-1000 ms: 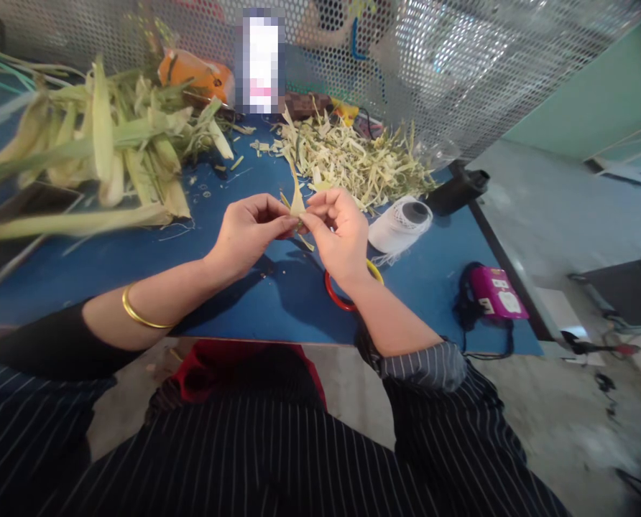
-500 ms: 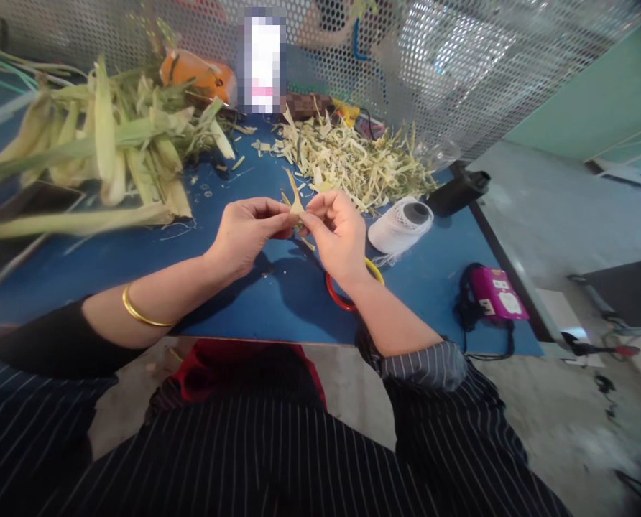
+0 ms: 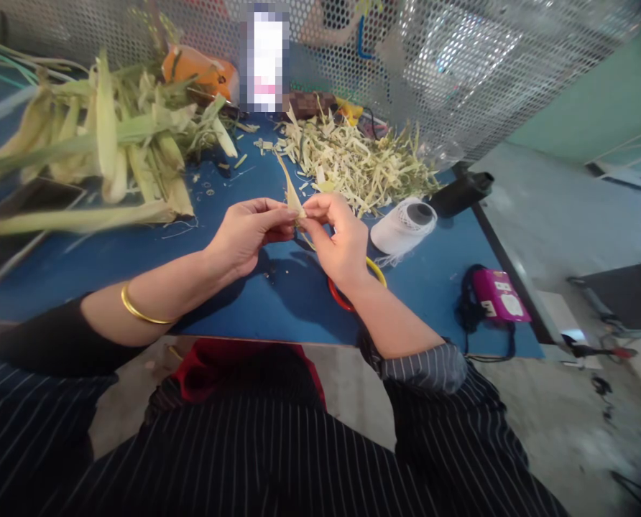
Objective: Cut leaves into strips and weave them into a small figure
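Observation:
Between my fingertips is a small pale strip of corn husk [image 3: 294, 199], its narrow end sticking up and away from me. My left hand [image 3: 250, 233] pinches it from the left, thumb against forefinger. My right hand [image 3: 338, 237] is closed on the same piece from the other side, and the two hands' fingertips meet. Beyond them lies a loose heap of shredded husk [image 3: 361, 161]. A cone of white thread [image 3: 401, 230] stands tilted just right of my right hand. Partly hidden under my right wrist is a red and yellow ring [image 3: 377, 269].
Large whole corn husks [image 3: 105, 136] are piled at the left of the blue table [image 3: 277, 309]. An orange packet [image 3: 202, 75] sits at the back, before a perforated metal screen [image 3: 450, 64]. A black cone [image 3: 463, 195] and a magenta box with a cord [image 3: 499, 294] lie along the right edge.
The husk strip has turned between my fingers, and more of its pale, pointed length now shows above them. Both hands stay in nearly the same place.

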A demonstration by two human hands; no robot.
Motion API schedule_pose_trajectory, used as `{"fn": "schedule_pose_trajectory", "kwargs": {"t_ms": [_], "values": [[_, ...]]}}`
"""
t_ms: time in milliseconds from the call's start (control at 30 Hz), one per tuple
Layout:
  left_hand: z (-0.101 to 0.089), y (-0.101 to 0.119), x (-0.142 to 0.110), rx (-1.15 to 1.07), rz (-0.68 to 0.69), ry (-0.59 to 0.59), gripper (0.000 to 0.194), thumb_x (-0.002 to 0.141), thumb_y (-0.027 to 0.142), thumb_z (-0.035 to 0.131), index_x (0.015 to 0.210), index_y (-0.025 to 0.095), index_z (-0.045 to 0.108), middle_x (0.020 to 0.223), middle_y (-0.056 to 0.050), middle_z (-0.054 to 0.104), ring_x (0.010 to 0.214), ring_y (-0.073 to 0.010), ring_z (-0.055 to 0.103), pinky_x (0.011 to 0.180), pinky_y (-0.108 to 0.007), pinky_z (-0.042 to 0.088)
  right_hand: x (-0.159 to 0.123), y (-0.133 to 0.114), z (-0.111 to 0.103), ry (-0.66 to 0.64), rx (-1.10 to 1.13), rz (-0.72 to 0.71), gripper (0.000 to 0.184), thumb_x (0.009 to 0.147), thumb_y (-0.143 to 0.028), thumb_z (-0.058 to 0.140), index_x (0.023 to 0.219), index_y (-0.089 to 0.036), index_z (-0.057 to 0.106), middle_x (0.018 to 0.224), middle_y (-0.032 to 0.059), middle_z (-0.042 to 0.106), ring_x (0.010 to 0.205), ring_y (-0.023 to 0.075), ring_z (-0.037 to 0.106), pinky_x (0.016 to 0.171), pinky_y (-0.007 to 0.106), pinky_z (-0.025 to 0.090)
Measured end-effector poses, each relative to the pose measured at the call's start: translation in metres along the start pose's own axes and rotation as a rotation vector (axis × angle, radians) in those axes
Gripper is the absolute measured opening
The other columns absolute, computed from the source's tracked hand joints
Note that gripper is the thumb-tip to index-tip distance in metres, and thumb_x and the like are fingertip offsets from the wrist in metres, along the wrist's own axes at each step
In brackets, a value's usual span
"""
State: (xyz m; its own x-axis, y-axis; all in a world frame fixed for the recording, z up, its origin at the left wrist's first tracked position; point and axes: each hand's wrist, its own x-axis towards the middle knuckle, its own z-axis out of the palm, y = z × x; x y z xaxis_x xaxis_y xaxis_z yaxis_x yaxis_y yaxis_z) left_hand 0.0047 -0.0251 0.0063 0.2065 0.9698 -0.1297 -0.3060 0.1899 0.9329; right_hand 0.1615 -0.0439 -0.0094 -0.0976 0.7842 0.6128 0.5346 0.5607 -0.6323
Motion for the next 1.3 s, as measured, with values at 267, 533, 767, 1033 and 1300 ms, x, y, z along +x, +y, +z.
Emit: {"fn": "schedule_pose_trajectory", "kwargs": {"t_ms": [267, 533, 767, 1033, 1300], "values": [[0.0012, 0.0011, -0.0014, -0.022, -0.041, -0.015, 0.015, 0.065, 0.019, 0.076, 0.065, 0.014, 0.062, 0.059, 0.0, 0.061, 0.056, -0.0087, 0.058, 0.062, -0.023, 0.052, 0.0, -0.0053, -0.0019, -0.015, -0.078, -0.016, 0.01, 0.091, -0.024, 0.051, 0.087, -0.022, 0.06, 0.08, -0.0011, 0.065, 0.08, 0.0142, 0.059, 0.082, 0.033, 0.047], [0.0015, -0.0027, -0.0023, 0.07, 0.084, -0.013, 0.018, 0.066, 0.027, 0.077, 0.065, 0.014, 0.065, 0.066, -0.002, 0.067, 0.058, -0.01, 0.06, 0.065, -0.025, 0.053, 0.0013, -0.008, -0.0009, 0.003, 0.111, 0.105, 0.008, 0.088, -0.025, 0.055, 0.081, -0.023, 0.058, 0.079, -0.0014, 0.062, 0.075, 0.0135, 0.058, 0.076, 0.032, 0.048], [0.0046, -0.0023, -0.0045, 0.145, 0.17, 0.039, 0.017, 0.066, 0.028, 0.077, 0.068, 0.014, 0.068, 0.066, -0.003, 0.067, 0.061, -0.0118, 0.063, 0.069, -0.027, 0.053, 0.0, -0.0087, 0.001, 0.038, 0.187, 0.166, 0.005, 0.086, -0.025, 0.057, 0.082, -0.023, 0.055, 0.076, -0.0026, 0.06, 0.071, 0.0117, 0.057, 0.074, 0.031, 0.049], [0.005, -0.003, -0.0048, 0.158, 0.205, 0.036, 0.018, 0.064, 0.028, 0.078, 0.068, 0.013, 0.07, 0.064, -0.003, 0.068, 0.059, -0.0117, 0.063, 0.066, -0.026, 0.054, 0.0001, -0.006, 0.0031, 0.059, 0.241, 0.176, 0.007, 0.085, -0.026, 0.059, 0.087, -0.023, 0.053, 0.079, -0.0029, 0.06, 0.07, 0.0099, 0.06, 0.073, 0.029, 0.051], [0.0046, -0.0024, -0.005, 0.124, 0.132, 0.032, 0.019, 0.065, 0.028, 0.077, 0.07, 0.012, 0.07, 0.068, -0.004, 0.069, 0.061, -0.0123, 0.065, 0.069, -0.027, 0.055, 0.0012, -0.0011, 0.0045, 0.075, 0.3, 0.228, 0.015, 0.083, -0.027, 0.063, 0.094, -0.024, 0.054, 0.081, -0.0033, 0.061, 0.068, 0.0099, 0.062, 0.07, 0.028, 0.053]]}}
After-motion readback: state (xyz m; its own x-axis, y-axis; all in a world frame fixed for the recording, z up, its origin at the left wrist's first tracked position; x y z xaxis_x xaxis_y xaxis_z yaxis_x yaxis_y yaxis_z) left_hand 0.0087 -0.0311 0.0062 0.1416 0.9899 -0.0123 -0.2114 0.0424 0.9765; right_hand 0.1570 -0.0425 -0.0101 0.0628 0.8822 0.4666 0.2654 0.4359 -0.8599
